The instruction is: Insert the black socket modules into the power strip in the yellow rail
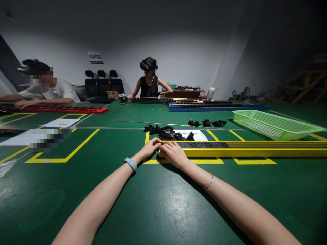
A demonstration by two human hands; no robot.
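A long yellow metal channel (255, 153) lies across the table, with a row of black socket modules (208, 145) set in its left part. At the channel's left end my right hand (175, 154) curls its fingers over the rim, closed on it. My left hand (150, 148) is beside it at the same end, fingertips pinched together close to the right fingertips. Whatever lies between the left fingers is hidden. Just behind the hands is a loose heap of black socket modules (167, 131), partly over a printed white sheet (200, 135).
A green plastic basket (276, 124) stands behind the channel at right. More black parts (206, 123) and a thin brass-coloured strip (153, 123) lie beyond the heap. Two people sit across the table, near a red rail (89, 109) and a blue rail (217, 108).
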